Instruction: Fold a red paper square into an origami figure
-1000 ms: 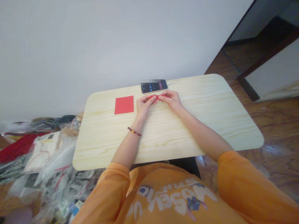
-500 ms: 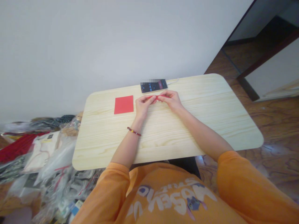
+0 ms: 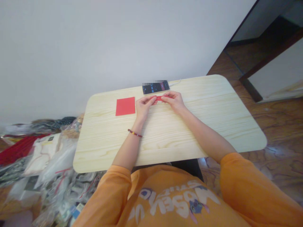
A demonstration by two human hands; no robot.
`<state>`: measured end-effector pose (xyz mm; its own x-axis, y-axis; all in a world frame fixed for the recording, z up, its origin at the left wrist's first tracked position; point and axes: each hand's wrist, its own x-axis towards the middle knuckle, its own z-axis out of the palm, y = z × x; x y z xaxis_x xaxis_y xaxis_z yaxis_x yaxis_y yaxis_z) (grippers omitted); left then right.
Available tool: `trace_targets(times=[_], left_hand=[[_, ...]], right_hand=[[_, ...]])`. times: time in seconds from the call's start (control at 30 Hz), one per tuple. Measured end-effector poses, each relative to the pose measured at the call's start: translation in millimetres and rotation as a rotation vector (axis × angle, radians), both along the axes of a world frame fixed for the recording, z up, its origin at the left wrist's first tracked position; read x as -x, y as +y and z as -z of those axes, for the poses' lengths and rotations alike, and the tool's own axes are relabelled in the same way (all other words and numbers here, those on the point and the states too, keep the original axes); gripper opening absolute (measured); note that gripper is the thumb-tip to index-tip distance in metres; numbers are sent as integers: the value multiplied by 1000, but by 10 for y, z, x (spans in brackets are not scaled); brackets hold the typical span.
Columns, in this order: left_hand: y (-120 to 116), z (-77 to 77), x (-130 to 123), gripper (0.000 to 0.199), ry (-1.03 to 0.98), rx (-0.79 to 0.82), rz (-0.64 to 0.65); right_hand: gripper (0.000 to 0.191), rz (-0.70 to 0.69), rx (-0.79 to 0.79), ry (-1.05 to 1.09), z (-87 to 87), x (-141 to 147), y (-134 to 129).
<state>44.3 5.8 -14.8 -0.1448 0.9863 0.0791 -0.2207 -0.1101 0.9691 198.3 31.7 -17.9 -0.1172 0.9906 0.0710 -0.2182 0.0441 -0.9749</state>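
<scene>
My left hand [image 3: 144, 106] and my right hand [image 3: 171, 101] meet near the far side of a light pine tabletop [image 3: 111, 142]. Their fingertips pinch a narrow folded strip of red paper [image 3: 161, 98] from both ends. Just left of my left hand, a flat square of red paper [image 3: 125, 106] lies on the wood, not touching it. A black smartphone [image 3: 155, 87] with a lit screen lies flat beyond my hands. A beaded bracelet [image 3: 134, 133] circles my left wrist.
A white charging cable [image 3: 175, 83] leaves the phone toward the far edge. A white wall [image 3: 118, 41] rises behind the table. Plastic bags and textiles [image 3: 54, 186] pile up on the left, below table level. Wood-patterned flooring [image 3: 279, 126] extends right toward a doorway.
My hands have stayed close together on the red strip. My left hand sits slightly further left, and the strip looks a little wider between my fingers.
</scene>
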Motion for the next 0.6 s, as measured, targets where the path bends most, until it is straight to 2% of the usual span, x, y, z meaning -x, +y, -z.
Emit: trace_targets(times=[0.6], left_hand=[[-33,-36,12,32,57,-31,4]], right_hand=[[24,8,7,4,6,-2,4]])
